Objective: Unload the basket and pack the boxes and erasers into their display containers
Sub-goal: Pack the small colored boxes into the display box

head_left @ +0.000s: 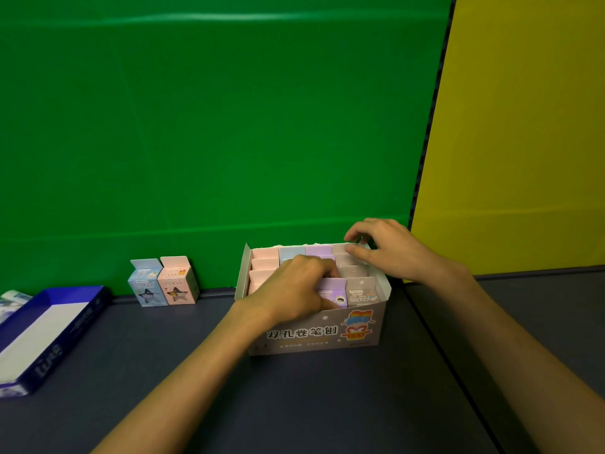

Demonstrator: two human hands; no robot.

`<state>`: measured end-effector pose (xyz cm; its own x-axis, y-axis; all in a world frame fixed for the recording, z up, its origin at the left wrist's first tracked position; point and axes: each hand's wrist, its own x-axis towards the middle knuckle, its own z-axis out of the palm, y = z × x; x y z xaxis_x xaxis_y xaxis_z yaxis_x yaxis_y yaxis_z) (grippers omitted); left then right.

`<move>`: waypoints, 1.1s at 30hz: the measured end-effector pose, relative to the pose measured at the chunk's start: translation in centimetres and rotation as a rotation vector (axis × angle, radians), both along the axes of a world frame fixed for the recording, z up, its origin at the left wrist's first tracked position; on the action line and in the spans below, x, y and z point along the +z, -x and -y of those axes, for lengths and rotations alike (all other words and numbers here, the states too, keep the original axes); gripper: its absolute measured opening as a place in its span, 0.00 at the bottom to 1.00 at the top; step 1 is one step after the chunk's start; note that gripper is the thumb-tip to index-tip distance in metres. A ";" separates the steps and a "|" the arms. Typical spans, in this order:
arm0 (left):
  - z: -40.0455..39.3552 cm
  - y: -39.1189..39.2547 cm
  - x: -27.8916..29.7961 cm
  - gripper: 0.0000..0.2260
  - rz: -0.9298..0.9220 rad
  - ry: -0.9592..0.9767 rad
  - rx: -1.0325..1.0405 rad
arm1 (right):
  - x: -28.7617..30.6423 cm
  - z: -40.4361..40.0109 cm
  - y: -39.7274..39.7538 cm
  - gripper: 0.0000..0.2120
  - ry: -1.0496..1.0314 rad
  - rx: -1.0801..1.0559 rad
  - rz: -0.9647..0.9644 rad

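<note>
The purple box (pixel 332 290) sits upright in the near row of the display container (pixel 314 332), long axis vertical, directly under your left hand (pixel 294 286). That hand's fingers curl round it, apparently seating it. Your right hand (pixel 386 249) pinches the container's far right corner, steadying it. Two star boxes, one blue (pixel 145 286) and one pink (pixel 178 283), stand on the bench (pixel 229 388) well to the left, so your left hand is nearer. The blue tray (pixel 49 335) lies far left.

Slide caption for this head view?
Left hand pushes a purple box into the display carton; right hand grips its rim.
</note>
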<state>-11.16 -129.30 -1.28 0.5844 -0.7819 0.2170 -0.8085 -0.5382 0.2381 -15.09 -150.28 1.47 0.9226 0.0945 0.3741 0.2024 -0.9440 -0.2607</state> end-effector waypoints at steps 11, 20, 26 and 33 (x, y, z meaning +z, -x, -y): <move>0.1 -0.2 0.3 0.21 0.132 -0.071 0.079 | 0.6 -1.1 0.3 0.10 -0.007 0.000 -0.014; -5.2 -1.1 3.7 0.20 0.153 0.081 0.202 | 2.0 -4.4 -0.9 0.12 0.035 0.057 0.001; -14.4 -4.0 4.6 0.17 0.153 0.146 0.436 | 2.6 -8.7 -2.6 0.11 0.048 0.139 0.004; -21.7 -5.7 3.1 0.25 0.185 0.013 0.603 | 2.5 -15.3 -4.8 0.14 0.073 0.209 -0.019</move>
